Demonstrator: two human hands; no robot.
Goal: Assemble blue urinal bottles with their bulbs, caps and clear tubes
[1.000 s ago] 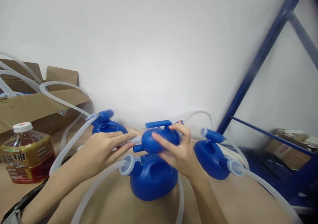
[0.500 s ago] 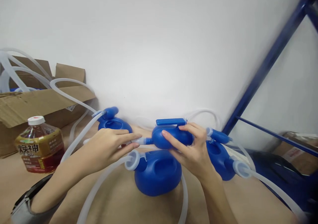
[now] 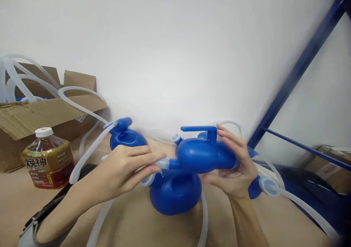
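A blue plastic urinal bottle [image 3: 203, 155] lies on its side in the air, its flat handle on top and its narrow ribbed spout facing left. My right hand [image 3: 238, 166] grips the bottle's right end, with the fingers behind and the thumb below. My left hand [image 3: 131, 166] is closed in a pinch on a translucent hose end [image 3: 163, 163], which meets the spout; how deep it sits on the spout I cannot tell. Just below is a second blue bottle [image 3: 175, 199] with a pale cap. Its top is partly covered by the held bottle.
Another blue bottle [image 3: 127, 139] stands behind my left hand, and one more [image 3: 254, 188] is partly hidden by my right. A cardboard box [image 3: 55, 110] with white hoses and a drink bottle [image 3: 48, 159] stand at left. A blue metal frame [image 3: 296, 71] rises at right.
The held bottle has moved right and turned, so its handle now shows side-on. My right hand has shifted from the bottle's front to its right end. My left hand has followed rightward, still pinching the hose.
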